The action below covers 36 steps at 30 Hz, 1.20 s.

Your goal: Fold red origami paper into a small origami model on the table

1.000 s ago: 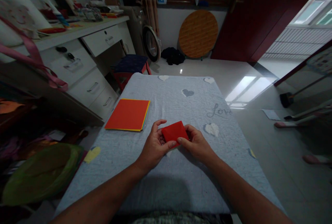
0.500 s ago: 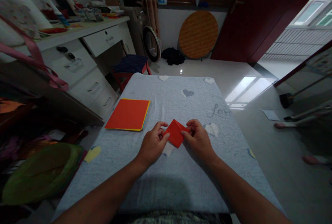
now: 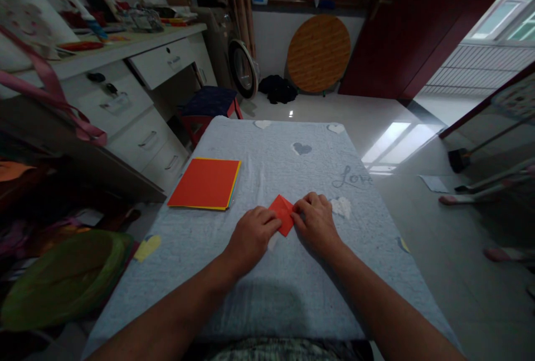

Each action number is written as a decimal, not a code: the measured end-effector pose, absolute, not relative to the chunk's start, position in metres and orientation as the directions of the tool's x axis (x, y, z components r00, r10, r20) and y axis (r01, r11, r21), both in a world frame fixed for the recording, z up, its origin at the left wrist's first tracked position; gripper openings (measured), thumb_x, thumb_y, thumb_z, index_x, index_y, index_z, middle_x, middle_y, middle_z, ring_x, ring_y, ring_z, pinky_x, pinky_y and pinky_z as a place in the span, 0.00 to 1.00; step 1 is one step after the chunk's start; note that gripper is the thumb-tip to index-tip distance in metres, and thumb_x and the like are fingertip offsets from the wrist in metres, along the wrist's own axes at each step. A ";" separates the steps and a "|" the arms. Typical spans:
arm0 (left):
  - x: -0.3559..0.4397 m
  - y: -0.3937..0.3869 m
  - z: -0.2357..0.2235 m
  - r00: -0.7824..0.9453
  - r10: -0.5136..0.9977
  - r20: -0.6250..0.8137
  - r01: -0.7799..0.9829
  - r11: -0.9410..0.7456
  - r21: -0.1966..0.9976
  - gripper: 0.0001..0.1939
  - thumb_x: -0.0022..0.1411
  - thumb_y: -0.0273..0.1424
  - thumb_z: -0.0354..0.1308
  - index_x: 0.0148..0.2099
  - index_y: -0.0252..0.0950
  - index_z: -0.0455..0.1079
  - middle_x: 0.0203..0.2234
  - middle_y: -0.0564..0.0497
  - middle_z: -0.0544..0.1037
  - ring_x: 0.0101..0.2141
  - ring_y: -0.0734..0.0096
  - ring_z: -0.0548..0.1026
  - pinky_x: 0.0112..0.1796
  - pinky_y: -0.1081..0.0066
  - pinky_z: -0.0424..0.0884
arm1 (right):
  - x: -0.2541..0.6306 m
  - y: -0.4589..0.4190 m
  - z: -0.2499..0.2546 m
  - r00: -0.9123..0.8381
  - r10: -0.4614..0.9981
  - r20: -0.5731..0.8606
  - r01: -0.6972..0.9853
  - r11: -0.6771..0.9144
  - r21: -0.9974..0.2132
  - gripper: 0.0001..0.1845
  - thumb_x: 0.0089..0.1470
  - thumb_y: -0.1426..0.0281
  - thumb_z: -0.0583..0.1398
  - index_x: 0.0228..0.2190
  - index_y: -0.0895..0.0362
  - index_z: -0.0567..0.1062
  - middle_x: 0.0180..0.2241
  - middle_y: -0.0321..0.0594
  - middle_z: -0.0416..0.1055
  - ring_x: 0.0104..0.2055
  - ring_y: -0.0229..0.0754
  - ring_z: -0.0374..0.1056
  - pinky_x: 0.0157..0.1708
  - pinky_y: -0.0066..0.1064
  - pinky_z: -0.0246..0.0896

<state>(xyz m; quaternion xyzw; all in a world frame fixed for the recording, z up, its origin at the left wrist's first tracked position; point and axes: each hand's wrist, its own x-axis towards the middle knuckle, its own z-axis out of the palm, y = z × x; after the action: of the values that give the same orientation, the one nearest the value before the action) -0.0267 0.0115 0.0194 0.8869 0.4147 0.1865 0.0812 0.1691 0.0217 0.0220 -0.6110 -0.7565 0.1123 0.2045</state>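
A small folded piece of red origami paper [image 3: 284, 217], roughly diamond-shaped with a crease near its top, lies between my two hands over the cloth-covered table [image 3: 267, 174]. My left hand [image 3: 254, 235] grips its left edge, fingers closed and curled over it. At the right corner, my right hand [image 3: 316, 220] pinches the paper between thumb and fingers. Parts of the paper's side corners are hidden under my fingertips. To the left of my hands lies a stack of square coloured paper [image 3: 204, 184], red on top with yellow showing at the edges.
A dark-topped stool [image 3: 209, 102] stands beyond the table's far left corner, by a white desk [image 3: 137, 121]. A green basket [image 3: 58, 277] sits at the lower left. Farther back are a washing machine [image 3: 242, 68] with its door open and a round wooden board [image 3: 319, 53].
My left hand has turned over the paper, its fingers now covering the left edge. My right fingers have closed in on the right corner, and the paper looks flatter and narrower.
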 end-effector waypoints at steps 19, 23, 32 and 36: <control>-0.033 -0.008 0.020 0.776 0.589 0.225 0.580 -0.807 0.114 0.13 0.66 0.23 0.53 0.52 0.33 0.70 0.42 0.41 0.76 0.42 0.57 0.75 0.42 0.59 0.75 | 0.177 0.026 0.023 -0.082 0.985 0.152 0.961 0.118 -0.252 0.15 0.57 0.58 0.62 0.41 0.54 0.70 0.42 0.47 0.67 0.45 0.53 0.60 0.43 0.42 0.51; -0.033 -0.008 0.020 0.776 0.583 0.240 0.574 -0.811 0.117 0.12 0.67 0.23 0.53 0.52 0.32 0.70 0.42 0.40 0.76 0.42 0.56 0.75 0.41 0.59 0.75 | 0.184 0.033 0.018 -0.035 0.987 0.158 0.959 0.078 -0.273 0.13 0.56 0.63 0.61 0.42 0.55 0.72 0.43 0.48 0.68 0.45 0.55 0.60 0.44 0.43 0.51; -0.032 -0.008 0.021 0.784 0.560 0.266 0.558 -0.825 0.093 0.11 0.69 0.24 0.52 0.50 0.30 0.70 0.41 0.41 0.77 0.41 0.58 0.75 0.41 0.60 0.75 | 0.175 0.018 0.023 -0.398 0.861 0.318 0.604 0.507 -0.615 0.11 0.56 0.78 0.53 0.39 0.56 0.71 0.38 0.44 0.68 0.42 0.45 0.63 0.43 0.36 0.60; -0.033 -0.008 0.017 0.773 0.546 0.324 0.557 -0.828 0.067 0.11 0.70 0.25 0.50 0.50 0.31 0.70 0.41 0.42 0.77 0.41 0.59 0.76 0.40 0.60 0.76 | 0.171 0.013 0.023 -0.398 0.822 0.407 0.615 0.568 -0.547 0.12 0.54 0.79 0.54 0.39 0.56 0.72 0.38 0.44 0.67 0.41 0.47 0.62 0.43 0.39 0.60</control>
<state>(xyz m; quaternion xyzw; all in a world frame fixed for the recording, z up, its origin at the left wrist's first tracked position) -0.0331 -0.0083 0.0165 0.9413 0.2929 0.1672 -0.0166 0.1714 0.0133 0.0228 -0.4376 -0.8213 0.1565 0.3309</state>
